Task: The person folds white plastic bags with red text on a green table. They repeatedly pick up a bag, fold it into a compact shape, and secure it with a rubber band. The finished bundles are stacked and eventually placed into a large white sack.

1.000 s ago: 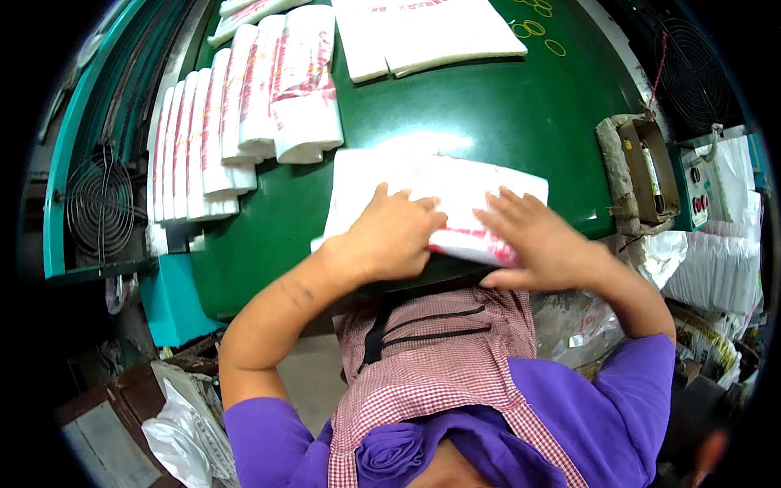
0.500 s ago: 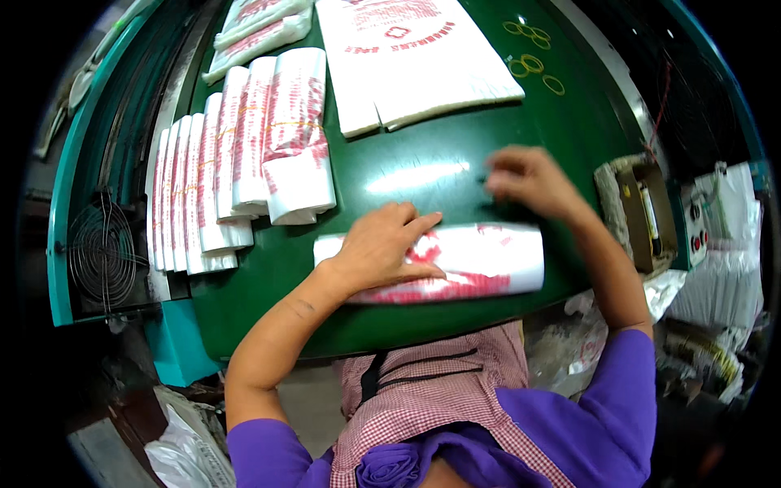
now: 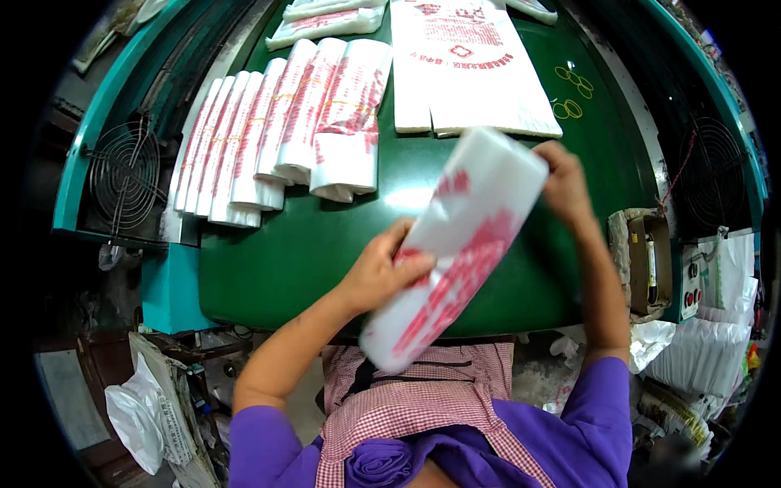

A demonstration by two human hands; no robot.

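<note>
Slanting roll (image 3: 457,254) overhangs table edge (image 3: 512,324).

Before me a glossy green worktable (image 3: 281,272), a white streak of light (image 3: 408,198) on its surface, teal metal frames (image 3: 71,183) along both sides, round wire guards (image 3: 124,175) within, pale floor (image 3: 307,384) below.

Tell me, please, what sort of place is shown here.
Probably a plastic-bag packing workshop: yellow-banded bundles of printed plastic bags and a flat stack of similar bags lie on a green worktable, near a red-buttoned control box.
</note>
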